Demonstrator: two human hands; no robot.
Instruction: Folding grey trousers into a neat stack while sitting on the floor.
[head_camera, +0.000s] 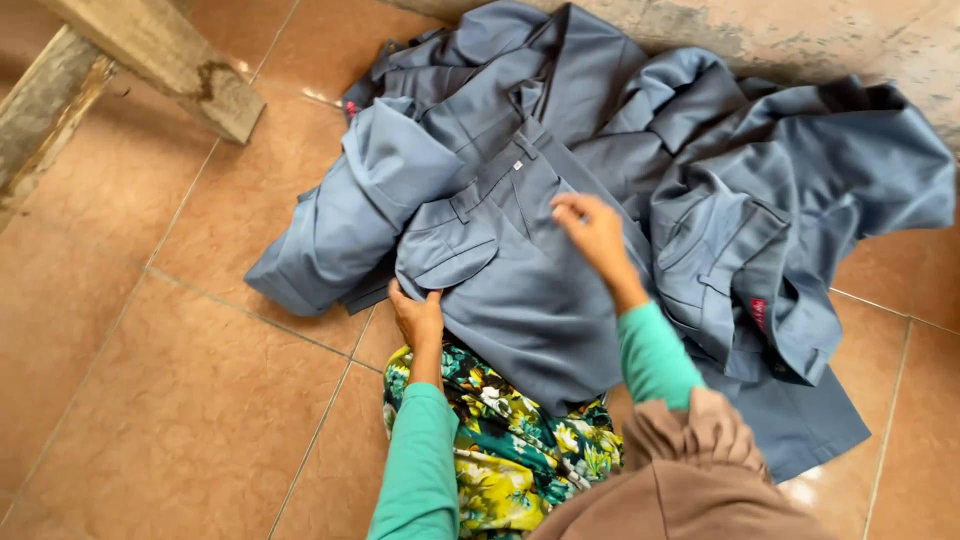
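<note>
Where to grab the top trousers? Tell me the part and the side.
Grip the waistband, coming from above on the far side. It lies flat and exposed on the pile, a firm doubled edge. The left hand already pins the near edge; the right hand hovers nearest the waistband.

Both arms reach forward (teal sleeves). The left hand (418, 316) lies flat, near; the right hand (592, 230) reaches farther, fingers curled.
</note>
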